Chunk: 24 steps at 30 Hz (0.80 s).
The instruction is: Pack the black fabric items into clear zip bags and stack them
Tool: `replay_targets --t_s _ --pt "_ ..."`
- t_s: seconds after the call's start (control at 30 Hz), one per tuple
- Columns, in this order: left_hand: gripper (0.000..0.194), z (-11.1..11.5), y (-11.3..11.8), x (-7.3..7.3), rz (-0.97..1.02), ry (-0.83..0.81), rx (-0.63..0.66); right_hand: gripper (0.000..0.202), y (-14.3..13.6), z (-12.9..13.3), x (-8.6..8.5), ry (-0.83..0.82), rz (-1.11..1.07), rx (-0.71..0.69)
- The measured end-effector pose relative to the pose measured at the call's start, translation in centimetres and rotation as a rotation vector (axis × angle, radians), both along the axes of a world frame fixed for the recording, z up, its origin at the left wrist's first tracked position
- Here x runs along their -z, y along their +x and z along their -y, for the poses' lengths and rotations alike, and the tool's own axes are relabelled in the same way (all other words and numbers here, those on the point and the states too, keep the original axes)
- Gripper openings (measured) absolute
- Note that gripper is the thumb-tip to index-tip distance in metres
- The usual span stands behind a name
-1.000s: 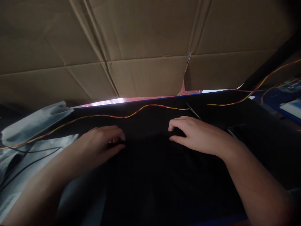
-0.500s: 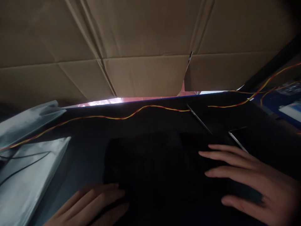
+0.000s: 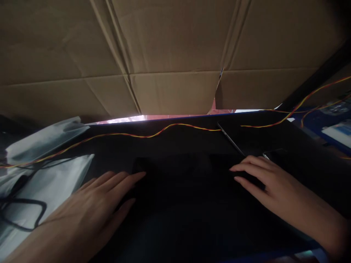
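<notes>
A very dark, soft-edged black item [image 3: 178,182] lies in the middle of the black table; its outline is mostly lost in shadow. At its left edge is my left hand [image 3: 95,201], palm down, fingers stretched out and thumb apart. My right hand [image 3: 268,179] is at the item's right edge, its fingers bent and the thumb tip close to the fingertips, pinching the dark edge as far as the shadow shows. Just beyond my right hand lie a dark flat device [image 3: 233,137] with a pale edge and a smaller one [image 3: 276,154], partly covered by the hand.
Clear plastic bags [image 3: 49,140] and a black cable [image 3: 44,208] lie on the left. A twisted red-yellow wire [image 3: 123,134] crosses the black table [image 3: 115,146]. Cardboard [image 3: 175,91] stands behind. At the right is a blue tray [image 3: 315,126] with items.
My left hand has moved up and forward to the black item's left edge. The right hand's spread fingers have bent and drawn together near its right edge. The view has shifted slightly.
</notes>
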<state>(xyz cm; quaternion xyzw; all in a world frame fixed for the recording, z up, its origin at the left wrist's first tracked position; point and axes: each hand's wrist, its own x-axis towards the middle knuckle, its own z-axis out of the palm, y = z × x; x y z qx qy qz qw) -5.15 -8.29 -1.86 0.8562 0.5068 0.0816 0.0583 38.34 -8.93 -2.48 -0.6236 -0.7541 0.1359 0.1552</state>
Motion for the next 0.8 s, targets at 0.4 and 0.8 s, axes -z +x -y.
replay_targets --t_s 0.4,0.8 --pt "0.048 -6.7 8.7 2.4 0.012 0.088 0.485 0.026 1.3 1.4 2.6 0.215 0.029 -0.032" --pt "0.031 -6.7 6.8 1.2 0.092 0.034 0.470 0.072 3.1 2.0 3.9 0.250 0.175 0.433"
